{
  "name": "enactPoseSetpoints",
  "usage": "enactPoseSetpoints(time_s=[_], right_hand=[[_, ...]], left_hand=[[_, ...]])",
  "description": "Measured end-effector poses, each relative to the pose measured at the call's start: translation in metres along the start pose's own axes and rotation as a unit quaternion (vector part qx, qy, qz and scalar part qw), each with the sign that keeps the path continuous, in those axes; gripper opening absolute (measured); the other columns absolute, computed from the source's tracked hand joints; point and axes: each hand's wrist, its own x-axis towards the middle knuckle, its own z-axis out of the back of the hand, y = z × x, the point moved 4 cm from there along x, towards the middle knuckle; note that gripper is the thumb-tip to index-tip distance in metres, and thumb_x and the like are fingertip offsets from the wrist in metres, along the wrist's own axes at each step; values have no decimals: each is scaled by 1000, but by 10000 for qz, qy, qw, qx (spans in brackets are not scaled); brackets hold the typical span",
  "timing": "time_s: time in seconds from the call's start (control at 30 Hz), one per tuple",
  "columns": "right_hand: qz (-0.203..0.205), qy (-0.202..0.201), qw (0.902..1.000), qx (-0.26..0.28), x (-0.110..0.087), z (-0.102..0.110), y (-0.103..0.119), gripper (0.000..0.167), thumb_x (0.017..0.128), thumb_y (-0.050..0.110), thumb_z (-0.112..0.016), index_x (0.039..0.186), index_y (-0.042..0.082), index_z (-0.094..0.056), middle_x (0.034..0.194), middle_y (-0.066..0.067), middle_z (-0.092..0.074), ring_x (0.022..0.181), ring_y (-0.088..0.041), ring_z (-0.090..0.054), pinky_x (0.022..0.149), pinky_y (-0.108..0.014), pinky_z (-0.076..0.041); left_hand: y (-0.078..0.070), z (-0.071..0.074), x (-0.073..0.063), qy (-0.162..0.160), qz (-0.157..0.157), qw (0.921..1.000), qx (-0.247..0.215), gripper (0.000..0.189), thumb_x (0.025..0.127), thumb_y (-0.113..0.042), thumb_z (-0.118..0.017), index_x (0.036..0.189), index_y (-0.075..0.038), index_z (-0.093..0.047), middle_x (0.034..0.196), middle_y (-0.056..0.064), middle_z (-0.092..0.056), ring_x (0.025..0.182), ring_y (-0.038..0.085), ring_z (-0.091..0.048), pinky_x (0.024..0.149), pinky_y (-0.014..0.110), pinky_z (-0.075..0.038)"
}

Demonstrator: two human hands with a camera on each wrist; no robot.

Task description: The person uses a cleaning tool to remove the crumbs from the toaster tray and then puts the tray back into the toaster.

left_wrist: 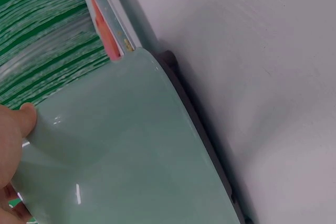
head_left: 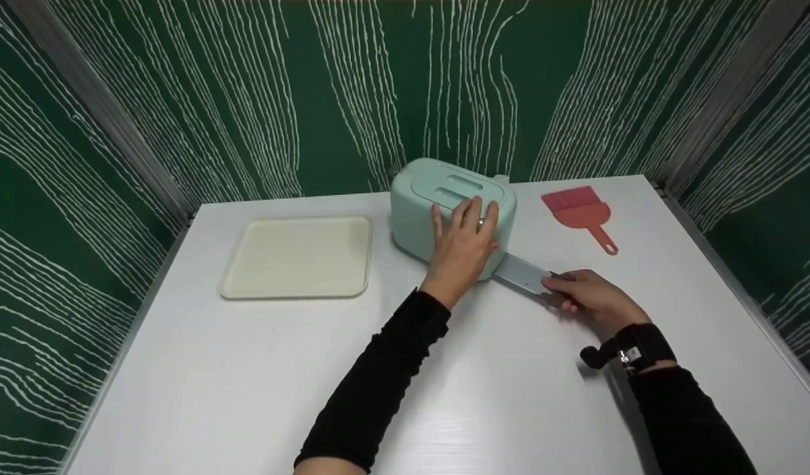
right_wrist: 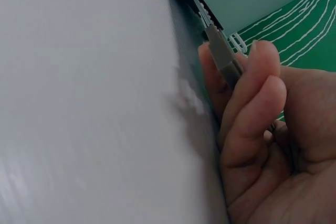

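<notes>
A mint-green toaster (head_left: pixel 415 224) with two slots stands at the back middle of the table. My left hand (head_left: pixel 461 251) rests on it, fingers spread and nearly straight over the top edge by the slots. From the toaster's lower right end sticks out a flat metal crumb tray (head_left: pixel 522 272). Its outer end is pinched by my right hand (head_left: pixel 593 297), thumb on top and fingers beneath. In the right wrist view the tray's grey end piece (right_wrist: pixel 223 53) sits between the fingertips. Small yellowish crumbs (left_wrist: pixel 128 44) lie on the tray in the left wrist view.
A cream rectangular tray (head_left: pixel 303 257) lies flat to the toaster's left. At the back right lie a red brush and an orange dustpan (head_left: pixel 583 214), its handle pointing toward the front. Green walls with white lines (head_left: pixel 352 86) border the white table (head_left: pixel 247 369).
</notes>
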Motion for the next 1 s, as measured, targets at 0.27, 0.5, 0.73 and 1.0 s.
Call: enactPoseSetpoints(time_s=[0.27,0.5,0.73,1.0], right_hand=[[17,-23,10000,-84,-4,3,-2,41,107,43,-66,115,4,-59,75,10,-59,60,3,-54,57,-14,-46],[23,39,9998,-193,-5,5,-5,43,108,44,-65,120,3,-60,76,10,-61,62,2,-54,58,-14,-46],[5,47,9999,-120,-10,8,-7,47,108,44,-65,124,0,-59,76,10,-61,62,1,-54,58,-14,-46],[-11,-36,9999,105,-13,10,-9,41,108,39,-66,121,1,-57,80,10,-59,61,3,-53,57,-14,-46]], left_hand=[[0,-1,0,3,5,10000,-34,66,108,-47,-61,165,-20,-42,167,8,-45,155,25,-42,126,69,-32],[0,-2,0,99,29,9999,-123,66,108,-48,-61,165,-21,-42,168,8,-44,156,26,-41,127,69,-31],[0,0,0,169,43,9997,-185,66,108,-47,-60,166,-21,-41,169,8,-42,157,26,-39,128,69,-29],[0,0,1,206,32,9997,-160,65,109,-47,-59,166,-20,-40,169,9,-42,157,26,-39,127,69,-30]])
